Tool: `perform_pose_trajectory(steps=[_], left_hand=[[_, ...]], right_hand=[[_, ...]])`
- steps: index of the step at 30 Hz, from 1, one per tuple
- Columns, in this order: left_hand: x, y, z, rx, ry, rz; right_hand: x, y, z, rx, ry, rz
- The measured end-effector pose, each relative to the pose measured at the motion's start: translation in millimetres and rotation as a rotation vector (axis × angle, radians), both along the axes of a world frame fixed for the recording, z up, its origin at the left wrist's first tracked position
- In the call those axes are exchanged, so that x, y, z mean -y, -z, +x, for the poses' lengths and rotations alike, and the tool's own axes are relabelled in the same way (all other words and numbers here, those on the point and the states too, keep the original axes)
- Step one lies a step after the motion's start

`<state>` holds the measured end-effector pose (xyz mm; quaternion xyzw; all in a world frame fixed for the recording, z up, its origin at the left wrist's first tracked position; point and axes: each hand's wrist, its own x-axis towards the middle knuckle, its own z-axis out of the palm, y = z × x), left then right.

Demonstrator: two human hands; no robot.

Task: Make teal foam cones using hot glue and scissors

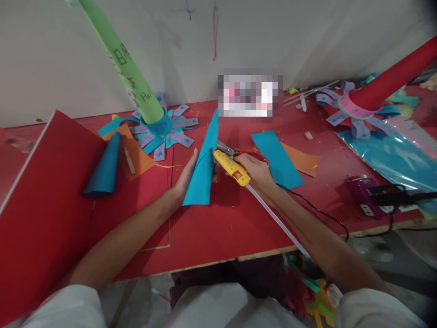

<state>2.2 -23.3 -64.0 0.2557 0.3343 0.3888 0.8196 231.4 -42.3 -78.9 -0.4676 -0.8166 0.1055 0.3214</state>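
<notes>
A blue paper cone (202,175) stands tilted over the table, its narrow end up. My left hand (186,180) grips it from the left, some fingers hidden behind the paper. In my right hand (255,172) is a yellow hot glue gun (232,167), with a long clear glue stick (276,219) trailing out of its back. The gun's nozzle meets the cone's overlapping edge, or comes very near it. Scissors (251,154) with red handles lie just behind my right hand, partly covered by it.
Left stand another blue cone (104,171), orange paper (134,152) and a large red board (51,200). A green paper tube (126,68) rises behind. To the right are a blue sheet (278,159), a purple power strip (363,196) with a black cord, and a red tube (396,79).
</notes>
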Motion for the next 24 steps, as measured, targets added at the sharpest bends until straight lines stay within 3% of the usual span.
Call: perform_pose_trajectory(steps=[8, 13, 17, 24], left_hand=[[7, -10.9, 1, 0.039, -0.099, -0.019], [6, -14.3, -1, 0.007, -0.147, -0.147], [4, -13.5, -3, 0.056, -0.131, -0.216], [2, -5.7, -6, 0.063, -0.118, -0.198]], right_hand=[[1, -3.7, 0, -0.001, 0.034, 0.007], [-1, -1.5, 1, 0.002, 0.045, 0.025], [-2, 2.0, 1, -0.003, 0.036, 0.02], [1, 3.2, -3, -0.005, 0.042, 0.005]])
